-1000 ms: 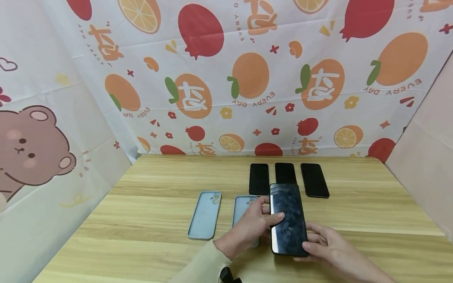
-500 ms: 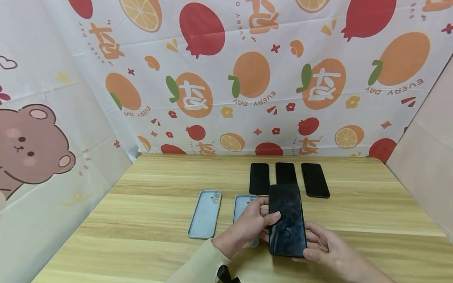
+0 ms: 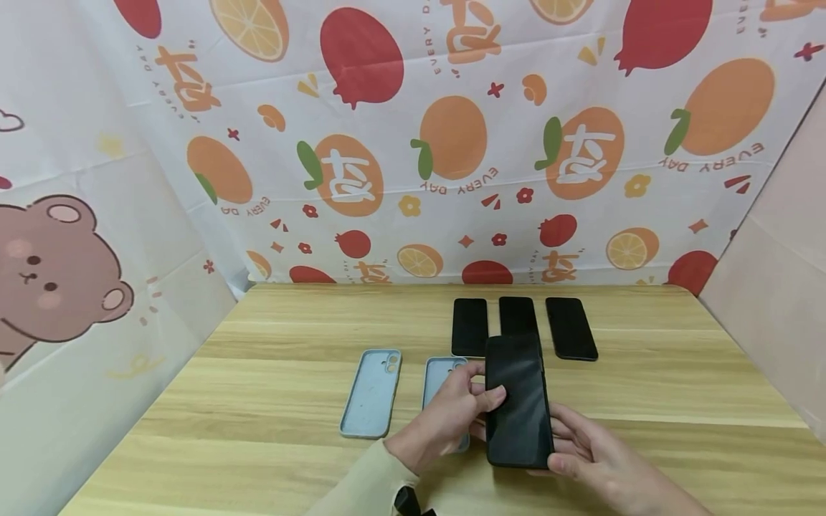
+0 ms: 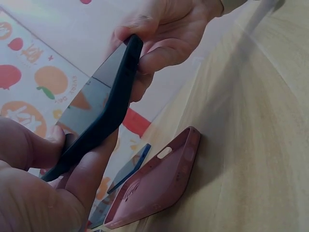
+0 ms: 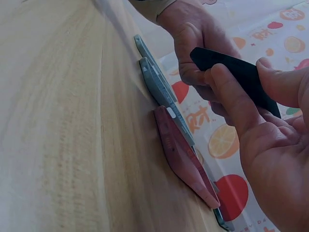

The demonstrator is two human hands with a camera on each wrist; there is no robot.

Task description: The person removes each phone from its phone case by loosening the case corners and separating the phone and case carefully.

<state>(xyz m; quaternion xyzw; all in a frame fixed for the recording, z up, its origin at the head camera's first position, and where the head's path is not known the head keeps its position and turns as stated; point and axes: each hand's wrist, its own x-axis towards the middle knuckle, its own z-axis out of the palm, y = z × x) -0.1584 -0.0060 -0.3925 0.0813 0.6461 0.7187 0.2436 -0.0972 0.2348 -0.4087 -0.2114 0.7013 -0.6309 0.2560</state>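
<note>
Both hands hold a black phone (image 3: 518, 412), screen up, above the table near its front. Its thick dark rim, with cutouts at the end, shows in the left wrist view and looks like a case. At the phone's left edge the left hand (image 3: 442, 412) pinches it, thumb on the screen and fingers beneath. The right hand (image 3: 596, 451) grips the lower right corner between thumb and fingers. A pink phone case (image 4: 161, 188) lies on the table below, hidden in the head view. Left of it are two light blue phone cases, one bare (image 3: 370, 394), one partly covered (image 3: 439, 373) by the left hand.
Three dark phones lie in a row at the back of the wooden table (image 3: 271, 401): a left one (image 3: 470, 326), a middle one (image 3: 518, 314) partly hidden by the held phone, and a right one (image 3: 571, 328). A fruit-print cloth (image 3: 387, 143) hangs behind.
The held phone has shifted slightly left and tilted a little; the bright reflection along its left edge is gone. Both hands keep their hold. The cases and other phones stay put.
</note>
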